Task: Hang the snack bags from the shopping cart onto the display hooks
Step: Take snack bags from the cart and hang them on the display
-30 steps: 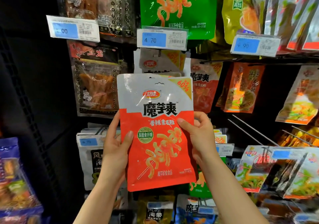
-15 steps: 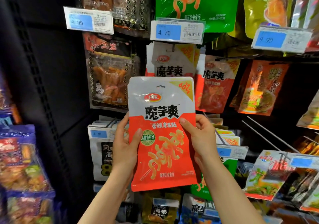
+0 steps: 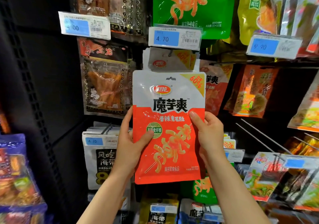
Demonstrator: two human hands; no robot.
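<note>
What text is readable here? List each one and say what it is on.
"魔芋爽": held red and white bag.
"60%": that bag's yellow corner.
"4.70": price tag above it.
"9.90": right price tag.
"风吃海带": white bags, lower left.
Barcodes and small print: too blurred.

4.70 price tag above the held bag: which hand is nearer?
Right, slightly. The right hand grips the red and white bag below the 4.70 price tag; the left hand grips lower, further left.

I see dark perforated upright at 9 o'clock | black back panel beside it | dim shop light
</note>
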